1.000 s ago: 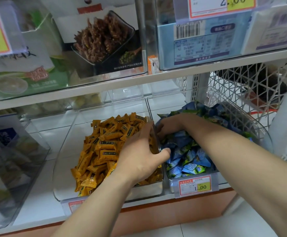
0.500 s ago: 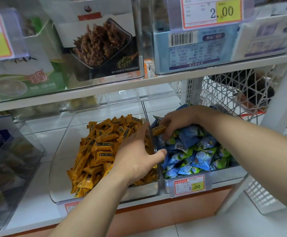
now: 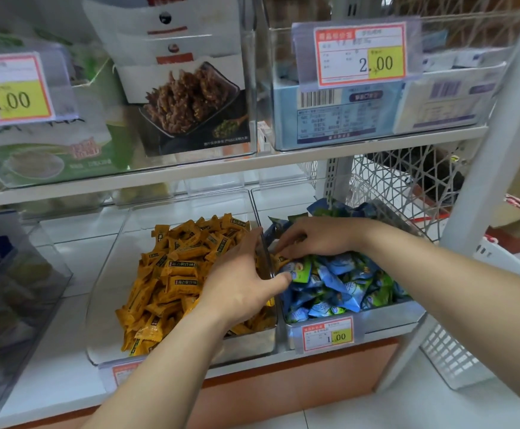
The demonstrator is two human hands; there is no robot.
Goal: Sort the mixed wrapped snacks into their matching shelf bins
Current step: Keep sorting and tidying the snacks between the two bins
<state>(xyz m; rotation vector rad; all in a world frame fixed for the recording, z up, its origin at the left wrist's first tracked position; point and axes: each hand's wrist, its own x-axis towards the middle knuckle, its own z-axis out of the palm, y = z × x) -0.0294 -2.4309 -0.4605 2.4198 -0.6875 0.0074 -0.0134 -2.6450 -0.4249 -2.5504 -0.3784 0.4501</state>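
Orange snacks are lying heaped in the left clear bin on the lower shelf, while blue and green snacks are filling the right bin just beside it. The right hand is reaching into the right bin with fingers curled, pinching a stray orange snack among the blue ones. The left hand is gripping the left clear bin by its right wall, thumb on the blue side, fingers over the orange heap.
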